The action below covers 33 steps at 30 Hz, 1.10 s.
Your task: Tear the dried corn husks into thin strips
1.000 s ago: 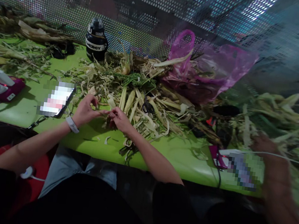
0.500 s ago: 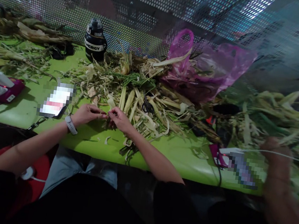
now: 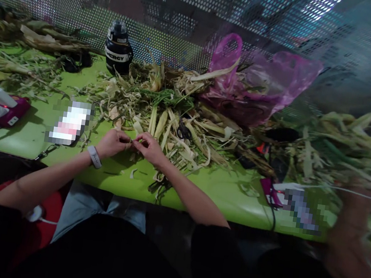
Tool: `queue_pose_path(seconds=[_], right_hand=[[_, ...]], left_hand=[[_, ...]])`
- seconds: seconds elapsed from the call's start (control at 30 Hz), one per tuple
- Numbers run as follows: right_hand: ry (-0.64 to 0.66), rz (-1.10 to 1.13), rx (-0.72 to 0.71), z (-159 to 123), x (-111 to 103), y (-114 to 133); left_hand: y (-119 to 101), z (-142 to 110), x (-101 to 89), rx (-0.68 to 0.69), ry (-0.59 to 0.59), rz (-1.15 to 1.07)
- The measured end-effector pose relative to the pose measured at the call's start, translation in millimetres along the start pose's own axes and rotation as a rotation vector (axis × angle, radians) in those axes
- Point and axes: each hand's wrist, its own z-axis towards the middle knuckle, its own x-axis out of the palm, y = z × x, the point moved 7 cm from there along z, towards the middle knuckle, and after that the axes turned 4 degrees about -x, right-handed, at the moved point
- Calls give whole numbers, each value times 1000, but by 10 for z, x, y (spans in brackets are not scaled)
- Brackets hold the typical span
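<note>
My left hand [image 3: 112, 143], with a white band at the wrist, is closed in a pinch near the table's front part. Facing it, my right hand [image 3: 149, 148] is pinched too, and the fingertips of both meet around something too small to make out. Just beyond them lies a heap of pale strips and shreds like corn husk [image 3: 201, 146]. Yellowish-green husk pieces [image 3: 161, 124] point toward my hands, and black-handled scissors [image 3: 184, 131] rest among the strips. A small pale scrap [image 3: 132, 173] lies on the green tabletop [image 3: 205, 192] below my hands.
A phone [image 3: 71, 123] on a strap and a purple power adapter [image 3: 9, 112] are at left. Behind stand a black bottle [image 3: 117, 51] and a pink plastic bag [image 3: 261, 90]. At right are another phone [image 3: 301, 210], a second purple adapter [image 3: 272, 192] and a co-worker's blurred arm [image 3: 352, 227].
My left hand's spread fingers have closed into a pinch and moved right, up to my right hand. My right hand stays nearly in place. The co-worker's hand has shifted right.
</note>
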Motion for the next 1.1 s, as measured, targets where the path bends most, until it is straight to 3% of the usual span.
queue_pose_path(seconds=[0.13,0.27,0.37,0.47,0.6,0.83,0.97,1.1], right_hand=[[68,81,143,-17,-58,-63],[237,-175,-55,-3,-30,26],[221,-347,-197,2,-18,102],[183,-455,-227,-5,-49,173],[244,-475,-185,-37,-171,282],[430,-106,123,-116,-487,246],[472,-321,82,-138,-701,237],[404,-688,103,-143,-1014,167]], left_hand=[[51,-4,-6,-15,-19,-36],[79,-11,-44,-13,-65,-97],[81,-5,-36,-5,-48,-98],[98,-6,-38,-18,-47,-88],[114,-32,-57,-40,-69,-101],[133,-61,-49,-99,-39,-156],[156,-59,-30,-90,18,-137],[110,-59,-78,15,7,-50]])
